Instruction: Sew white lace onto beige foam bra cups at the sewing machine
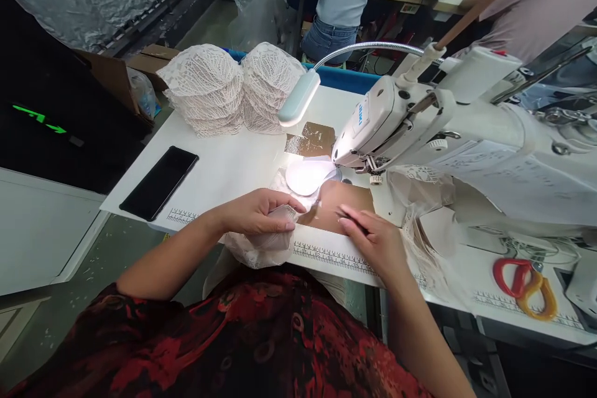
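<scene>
From the head camera, the left hand [254,214] is curled closed around a white lace cup [268,244] at the near edge of the table [224,165], just before the lit needle plate of the sewing machine [420,118]. The right hand [375,241] lies nearly flat beside it, fingers stretched out; whether it grips anything cannot be told. Stacked lace cups [209,90] and a phone [158,181] sit further left.

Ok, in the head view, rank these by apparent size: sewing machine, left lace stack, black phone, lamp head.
1. sewing machine, by far the largest
2. left lace stack
3. black phone, somewhat smaller, though it lies nearer the camera
4. lamp head, smallest
</scene>
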The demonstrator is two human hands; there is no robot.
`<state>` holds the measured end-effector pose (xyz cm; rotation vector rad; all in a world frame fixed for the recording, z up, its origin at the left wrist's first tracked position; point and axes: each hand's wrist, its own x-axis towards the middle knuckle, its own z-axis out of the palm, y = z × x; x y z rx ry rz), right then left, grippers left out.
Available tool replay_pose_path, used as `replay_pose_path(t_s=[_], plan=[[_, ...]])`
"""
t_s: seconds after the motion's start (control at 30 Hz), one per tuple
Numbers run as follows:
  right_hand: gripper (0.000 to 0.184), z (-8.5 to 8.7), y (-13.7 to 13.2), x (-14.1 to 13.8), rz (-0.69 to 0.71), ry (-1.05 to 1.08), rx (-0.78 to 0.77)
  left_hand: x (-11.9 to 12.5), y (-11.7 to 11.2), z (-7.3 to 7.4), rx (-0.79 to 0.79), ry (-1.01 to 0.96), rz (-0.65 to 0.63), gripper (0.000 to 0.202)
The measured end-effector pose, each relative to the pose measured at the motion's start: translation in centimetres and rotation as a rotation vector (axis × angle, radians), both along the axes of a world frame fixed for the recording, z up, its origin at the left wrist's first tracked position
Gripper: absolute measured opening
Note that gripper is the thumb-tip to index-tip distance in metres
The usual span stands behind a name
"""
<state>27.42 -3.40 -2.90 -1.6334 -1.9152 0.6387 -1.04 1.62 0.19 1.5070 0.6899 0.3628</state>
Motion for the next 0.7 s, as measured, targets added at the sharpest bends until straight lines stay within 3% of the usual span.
replay_pose_path(t_s=[0.07, 0.17, 0.27, 0.3, 0.37, 0.43, 0.57, 0.63, 0.7], plan=[[0.029, -0.3, -0.4, 2.0, -0.115, -0.207, 0.148, 0.0, -0.5, 0.4, -0.007, -0.007, 0.01, 0.036], [0.029, 0.1, -1.3, 1.8, -0.075, -0.032, 0.171, 1.2, -1.3, 1.1, 0.113, -0.013, -0.003, 0.032], [0.046, 0.8, -2.1, -1.9, 0.242, 0.39, -0.107, 3.2, -1.5, 1.5, 0.347, -0.026, -0.012, 0.029], [0.044, 1.0, -2.2, -3.3, 0.328, 0.476, -0.22, 3.8, -1.3, 1.4, 0.435, -0.025, 0.017, 0.028], [0.03, 1.2, -2.5, -5.6, 0.372, 0.564, -0.422, 4.6, -0.3, 1.2, 0.621, 0.021, 0.115, 0.027], [0.029, 1.0, -2.7, -6.5, 0.429, 0.654, -0.522, 4.8, 0.9, 0.5, 0.803, 0.144, 0.174, 0.027], [0.032, 0.3, -3.2, -4.2, 0.374, 0.829, -0.586, 3.6, 2.2, -1.1, 0.978, 0.436, 0.006, 0.021], [0.033, 0.4, -4.1, -1.7, 0.269, 0.814, -0.543, 2.9, 1.8, -1.6, 1.006, 0.501, -0.036, 0.016], [0.035, 1.7, -5.7, 1.1, 0.137, 0.765, -0.407, 1.9, 1.2, -1.8, 1.017, 0.52, -0.027, 0.013]])
